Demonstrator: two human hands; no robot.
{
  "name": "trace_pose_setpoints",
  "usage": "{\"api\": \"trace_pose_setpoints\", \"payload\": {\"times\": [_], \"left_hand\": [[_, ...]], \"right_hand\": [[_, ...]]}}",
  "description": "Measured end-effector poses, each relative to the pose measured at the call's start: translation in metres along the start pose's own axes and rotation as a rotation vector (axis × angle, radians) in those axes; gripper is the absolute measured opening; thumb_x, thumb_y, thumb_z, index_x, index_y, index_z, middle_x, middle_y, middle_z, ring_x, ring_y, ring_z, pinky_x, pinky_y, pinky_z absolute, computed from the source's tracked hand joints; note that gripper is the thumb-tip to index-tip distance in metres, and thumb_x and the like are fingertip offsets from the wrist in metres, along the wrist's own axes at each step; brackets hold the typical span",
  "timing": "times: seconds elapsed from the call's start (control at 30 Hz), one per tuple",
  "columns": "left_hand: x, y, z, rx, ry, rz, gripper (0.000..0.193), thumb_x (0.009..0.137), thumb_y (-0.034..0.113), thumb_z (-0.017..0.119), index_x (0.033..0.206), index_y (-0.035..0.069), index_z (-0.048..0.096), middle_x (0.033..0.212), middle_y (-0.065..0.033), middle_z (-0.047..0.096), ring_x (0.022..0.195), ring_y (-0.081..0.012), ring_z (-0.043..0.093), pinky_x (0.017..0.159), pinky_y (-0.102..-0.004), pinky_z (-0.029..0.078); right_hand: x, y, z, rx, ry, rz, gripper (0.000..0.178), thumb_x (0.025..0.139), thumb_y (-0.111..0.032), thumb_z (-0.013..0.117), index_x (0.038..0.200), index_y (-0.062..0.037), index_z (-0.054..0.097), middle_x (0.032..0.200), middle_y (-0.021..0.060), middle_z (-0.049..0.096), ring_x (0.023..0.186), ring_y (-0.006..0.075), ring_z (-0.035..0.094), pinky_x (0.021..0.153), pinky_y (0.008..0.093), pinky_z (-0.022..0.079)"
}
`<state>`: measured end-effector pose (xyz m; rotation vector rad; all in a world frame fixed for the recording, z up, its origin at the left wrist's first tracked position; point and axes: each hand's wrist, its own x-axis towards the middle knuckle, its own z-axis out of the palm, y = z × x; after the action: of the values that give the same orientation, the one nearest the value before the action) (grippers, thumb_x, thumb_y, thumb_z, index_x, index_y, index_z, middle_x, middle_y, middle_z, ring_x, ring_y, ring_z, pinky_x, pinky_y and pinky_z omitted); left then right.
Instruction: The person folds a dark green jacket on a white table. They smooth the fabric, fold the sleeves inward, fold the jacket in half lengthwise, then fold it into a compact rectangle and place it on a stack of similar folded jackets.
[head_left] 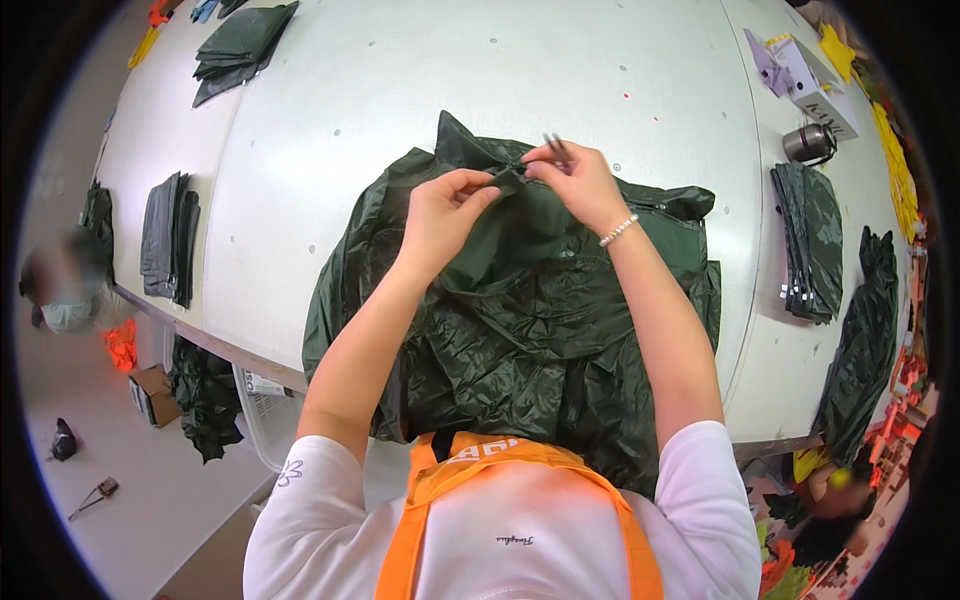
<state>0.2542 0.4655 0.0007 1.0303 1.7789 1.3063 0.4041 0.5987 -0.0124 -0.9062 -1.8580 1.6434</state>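
Note:
A dark green, shiny garment [520,310], which looks like a jacket, lies rumpled on the white table and hangs over its near edge. My left hand [447,215] is closed in a pinch on a folded edge near its far side. Close beside it, my right hand [580,180] has thumb and forefinger together at the same edge. A small dark two-pronged tool [557,148], like thread snips, sticks up from the right hand, blurred. The fingers hide part of the edge between the hands.
Folded dark green stacks lie on the white table [330,110] at far left [240,50], left [170,240] and right [808,240]. A dark flask [808,144] and a white box [815,85] stand at right. People are at both sides.

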Motion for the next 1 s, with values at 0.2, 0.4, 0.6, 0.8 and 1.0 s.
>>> {"api": "trace_pose_setpoints", "payload": {"times": [0.2, 0.4, 0.6, 0.8, 1.0], "left_hand": [[0.002, -0.007, 0.010, -0.019, 0.060, 0.019, 0.017, 0.083, 0.006, 0.066, 0.097, -0.004, 0.065, 0.078, 0.0003, 0.063, 0.066, -0.0032, 0.053, 0.062, -0.0180, 0.044], [0.001, -0.001, 0.012, -0.457, 0.026, -0.159, 0.016, 0.086, 0.006, 0.063, 0.099, -0.002, 0.065, 0.084, -0.0003, 0.064, 0.075, -0.0034, 0.055, 0.069, -0.0172, 0.043], [0.000, -0.006, 0.008, -0.410, 0.067, -0.193, 0.014, 0.086, 0.009, 0.066, 0.096, 0.000, 0.067, 0.084, 0.0008, 0.064, 0.077, -0.0036, 0.055, 0.069, -0.0170, 0.042], [-0.007, -0.004, 0.011, -0.167, 0.142, 0.012, 0.015, 0.084, 0.008, 0.068, 0.094, -0.003, 0.067, 0.081, 0.0005, 0.065, 0.071, -0.0030, 0.055, 0.064, -0.0179, 0.044], [-0.014, 0.000, 0.017, -0.130, 0.191, 0.087, 0.014, 0.081, 0.002, 0.070, 0.093, -0.002, 0.066, 0.080, -0.0017, 0.066, 0.071, -0.0042, 0.058, 0.065, -0.0178, 0.047]], "right_hand": [[-0.037, -0.030, 0.011, -0.012, 0.145, 0.002, 0.013, 0.081, -0.008, 0.069, 0.091, -0.0007, 0.071, 0.077, 0.0050, 0.069, 0.068, 0.0081, 0.063, 0.064, 0.0223, 0.049], [-0.054, -0.018, 0.059, 0.159, 0.218, -0.018, 0.015, 0.083, -0.003, 0.066, 0.098, -0.0001, 0.070, 0.080, 0.0038, 0.070, 0.067, 0.0063, 0.061, 0.062, 0.0204, 0.048], [-0.056, -0.013, 0.066, -0.030, 0.195, -0.072, 0.020, 0.087, -0.012, 0.064, 0.100, 0.0025, 0.065, 0.081, 0.0074, 0.066, 0.064, 0.0096, 0.056, 0.059, 0.0236, 0.045], [-0.052, -0.010, 0.036, -0.101, 0.341, -0.073, 0.032, 0.096, -0.029, 0.047, 0.101, 0.0021, 0.040, 0.083, 0.0144, 0.055, 0.069, 0.0225, 0.052, 0.067, 0.0354, 0.044], [-0.058, -0.019, 0.037, -0.145, 0.149, -0.018, 0.028, 0.096, -0.027, 0.052, 0.095, 0.0005, 0.046, 0.085, 0.0121, 0.057, 0.073, 0.0194, 0.054, 0.070, 0.0326, 0.045]]}}
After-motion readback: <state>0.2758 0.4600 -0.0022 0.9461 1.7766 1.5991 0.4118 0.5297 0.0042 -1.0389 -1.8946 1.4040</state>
